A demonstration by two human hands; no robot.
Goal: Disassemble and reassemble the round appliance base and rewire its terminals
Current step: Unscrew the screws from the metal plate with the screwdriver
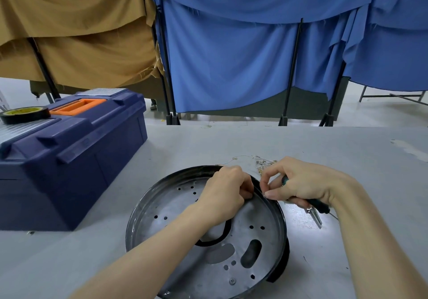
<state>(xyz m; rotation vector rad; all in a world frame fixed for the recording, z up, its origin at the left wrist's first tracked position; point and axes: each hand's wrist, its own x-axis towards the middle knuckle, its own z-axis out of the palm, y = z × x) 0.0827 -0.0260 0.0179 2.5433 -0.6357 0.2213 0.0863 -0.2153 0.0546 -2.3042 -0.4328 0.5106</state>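
Base (162,206) sits open side up on the surface (347,155), mid-width and close to the near edge, just right of the blue toolbox (69,157). Perforated metal plate is exposed, black rim all round, and a black curved strip (220,235) lies loose inside. Both grips meet at the far rim. Left grip (228,192) is curled over the rim from inside, fingertips pinched on something there; can't tell what, it's hidden under my fingers. Right grip (298,182) is doing two jobs: the lower fingers are wrapped round the green-handled pliers (319,205), parked in the palm with the tips pointing at the near-right corner, while thumb and forefinger are nearly closed on a small part right at the rim. It looks like a wire end or terminal, too small to confirm. Loose wires and terminals (264,162) lie just beyond the rim, towards the far edge. My read: this is the rewiring stage, seating one lead at the rim, with reassembly not yet begun. Next move needs the left grip steadying that spot while the right swaps from fingertips to the pliers to crimp or seat it. Risk is dropping the small part through a plate hole. Tape roll (24,113) is on the toolbox lid if insulation is needed.
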